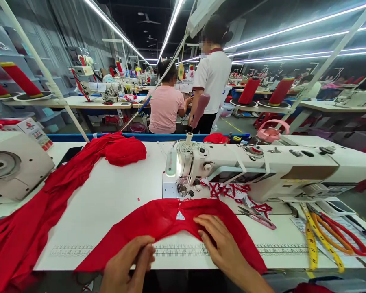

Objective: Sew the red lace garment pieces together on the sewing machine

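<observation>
The work seems to me partway: the red piece (146, 217) lies in a wide arch on the table (110, 195), its two wings meeting around a small pale triangle (180, 215) (whether this is a gap or a patch, I cannot tell). Taking the piece as the centre of the clock, the machine (277, 156) stands at 2 o'clock and its plate (171, 190) at 12, just beyond the top edge. The cloth does not appear to be under the needle, so I judge that sewing is paused; which seams are done or left, the view does not show. The left hand (125, 262), at 8 o'clock, has thumb and fingertips together by the lower edge; whether cloth is pinched there, I cannot tell. The right hand (221, 244), at 4, rests on the right wing, thumb and fingers apart. Scraps (228, 190) crowd the machine at 2 o'clock, and snips (262, 220) lie just beside the cloth at 3; both could catch it. Farther, toward 4, are the tape (311, 246) and scissors (332, 234). A red heap (55, 199) stretches at 9 to 10 o'clock, taking much of that side.
</observation>
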The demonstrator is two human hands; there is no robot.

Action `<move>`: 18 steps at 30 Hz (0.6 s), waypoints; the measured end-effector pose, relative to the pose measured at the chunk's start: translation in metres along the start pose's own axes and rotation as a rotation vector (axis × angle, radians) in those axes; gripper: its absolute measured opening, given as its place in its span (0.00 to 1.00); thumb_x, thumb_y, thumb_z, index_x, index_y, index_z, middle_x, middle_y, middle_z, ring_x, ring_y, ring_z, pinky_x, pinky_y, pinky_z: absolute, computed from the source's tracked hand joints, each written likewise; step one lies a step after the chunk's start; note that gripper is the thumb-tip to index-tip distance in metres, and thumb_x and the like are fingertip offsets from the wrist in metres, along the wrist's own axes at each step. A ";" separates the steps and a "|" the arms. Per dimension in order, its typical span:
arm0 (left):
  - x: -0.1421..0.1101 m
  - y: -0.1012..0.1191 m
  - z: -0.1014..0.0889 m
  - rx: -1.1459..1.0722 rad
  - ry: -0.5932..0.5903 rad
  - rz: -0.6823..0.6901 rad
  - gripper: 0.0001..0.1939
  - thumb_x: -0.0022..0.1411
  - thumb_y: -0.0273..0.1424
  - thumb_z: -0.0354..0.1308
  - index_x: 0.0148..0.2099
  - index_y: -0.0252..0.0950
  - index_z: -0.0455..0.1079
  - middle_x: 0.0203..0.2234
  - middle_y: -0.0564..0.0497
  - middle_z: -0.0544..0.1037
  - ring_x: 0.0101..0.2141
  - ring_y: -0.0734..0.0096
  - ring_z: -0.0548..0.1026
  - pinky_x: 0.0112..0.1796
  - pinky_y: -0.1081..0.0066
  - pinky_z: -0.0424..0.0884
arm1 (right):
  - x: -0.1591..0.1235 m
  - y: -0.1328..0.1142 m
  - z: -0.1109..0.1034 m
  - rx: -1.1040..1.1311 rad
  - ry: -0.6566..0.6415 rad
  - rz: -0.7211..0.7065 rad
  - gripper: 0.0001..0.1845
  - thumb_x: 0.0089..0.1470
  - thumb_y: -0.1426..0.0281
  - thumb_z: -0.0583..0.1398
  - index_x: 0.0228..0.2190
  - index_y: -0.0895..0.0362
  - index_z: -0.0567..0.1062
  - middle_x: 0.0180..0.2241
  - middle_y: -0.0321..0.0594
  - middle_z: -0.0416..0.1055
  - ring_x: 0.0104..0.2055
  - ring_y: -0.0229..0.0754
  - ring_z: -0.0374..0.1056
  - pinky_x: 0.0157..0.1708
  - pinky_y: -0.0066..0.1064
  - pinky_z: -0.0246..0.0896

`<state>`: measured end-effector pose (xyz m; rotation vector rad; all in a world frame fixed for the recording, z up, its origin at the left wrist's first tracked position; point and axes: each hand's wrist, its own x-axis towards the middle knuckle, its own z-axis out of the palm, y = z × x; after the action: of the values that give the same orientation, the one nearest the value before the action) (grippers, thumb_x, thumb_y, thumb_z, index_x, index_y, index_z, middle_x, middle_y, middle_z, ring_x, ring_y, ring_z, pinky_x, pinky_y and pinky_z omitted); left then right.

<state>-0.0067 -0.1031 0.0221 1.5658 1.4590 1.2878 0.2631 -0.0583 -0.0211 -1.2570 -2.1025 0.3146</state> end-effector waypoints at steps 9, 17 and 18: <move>0.060 -0.055 0.026 0.698 -0.295 0.554 0.24 0.71 0.32 0.53 0.68 0.44 0.62 0.64 0.42 0.68 0.62 0.50 0.67 0.58 0.45 0.68 | 0.008 0.029 -0.035 -0.051 -0.288 0.015 0.21 0.65 0.62 0.58 0.59 0.49 0.70 0.59 0.46 0.69 0.62 0.53 0.64 0.62 0.53 0.58; 0.065 -0.015 0.034 0.419 -0.343 0.578 0.15 0.72 0.23 0.47 0.54 0.37 0.71 0.48 0.44 0.78 0.48 0.64 0.77 0.49 0.67 0.77 | 0.042 -0.006 -0.023 0.222 -0.041 -0.172 0.18 0.66 0.78 0.51 0.49 0.51 0.73 0.46 0.43 0.75 0.49 0.43 0.70 0.49 0.36 0.68; 0.067 -0.013 0.037 0.395 -0.365 0.592 0.14 0.72 0.22 0.47 0.51 0.36 0.72 0.44 0.45 0.79 0.44 0.66 0.78 0.45 0.69 0.78 | 0.049 -0.010 -0.018 0.239 -0.061 -0.228 0.19 0.65 0.80 0.50 0.49 0.51 0.73 0.46 0.43 0.75 0.49 0.43 0.70 0.49 0.37 0.68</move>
<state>0.0173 -0.0294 0.0138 2.4783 1.0918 0.9551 0.2523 -0.0239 0.0183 -0.8712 -2.1603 0.4913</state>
